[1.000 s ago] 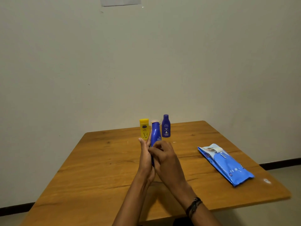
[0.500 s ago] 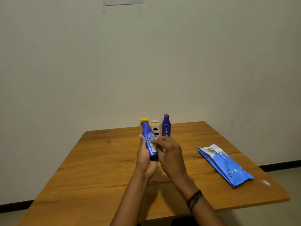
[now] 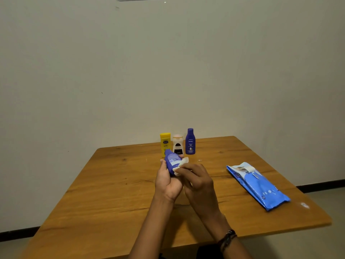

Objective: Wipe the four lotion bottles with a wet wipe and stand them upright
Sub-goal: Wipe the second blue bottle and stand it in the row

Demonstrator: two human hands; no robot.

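A: The blue lotion bottle (image 3: 171,161) is held above the middle of the table (image 3: 112,193), tilted, its back label facing the camera. The left hand (image 3: 167,181) is wrapped around its lower part.

B: And the other hand?

A: The right hand (image 3: 197,181) grips a white wet wipe (image 3: 180,165) and presses it against the bottle's right side. A dark wristband (image 3: 226,238) sits on that wrist.

B: What can't you make out?

A: The bottle's bottom end is hidden in the left palm, and most of the wipe is bunched under the right fingers. The label text is too small to read. The held bottle also covers the lower part of the yellow bottle (image 3: 165,142) behind it.

B: The rest of the bottles?

A: Three stand upright in a row at the far edge of the table: the yellow one, a white bottle (image 3: 178,144) with a dark label, and a dark blue bottle (image 3: 190,141).

B: The surroundings?

A: A wooden table with visible grain, a blue wipes pack (image 3: 258,186) lying flat on its right side, well apart from the hands. A plain pale wall (image 3: 168,62) behind, with a dark baseboard (image 3: 320,185). Something pale at the top edge is cut off.
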